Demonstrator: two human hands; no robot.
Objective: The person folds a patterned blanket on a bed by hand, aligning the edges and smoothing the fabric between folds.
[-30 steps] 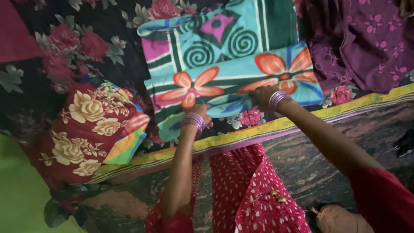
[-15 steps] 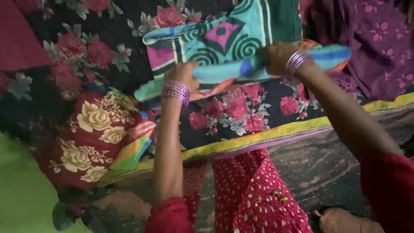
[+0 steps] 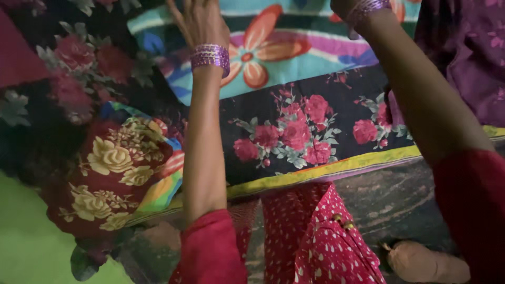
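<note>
My left hand [image 3: 197, 21] lies flat, palm down and fingers stretched forward, on the folded turquoise cloth with orange flowers [image 3: 294, 52]; it presses on the cloth without closing round anything. A stack of purple bangles [image 3: 210, 55] sits at that wrist. My right hand [image 3: 344, 6] reaches to the same cloth further right, but it is almost wholly cut off by the top edge of the view, so I cannot tell how open it is or whether it holds the fabric; only the wrist with its purple bangles shows.

The folded cloth lies directly under and between my two hands. Beneath it, nearer to me, spreads a black bedsheet with red roses [image 3: 300, 131], edged by a yellow border [image 3: 326, 171]. To the left of my left forearm rests a dark red cloth with cream roses [image 3: 105, 173], lying on a many-coloured piece. Beyond my right arm lies a purple patterned cloth [image 3: 463, 58]. Below my arms shows my red dotted garment [image 3: 326, 242].
</note>
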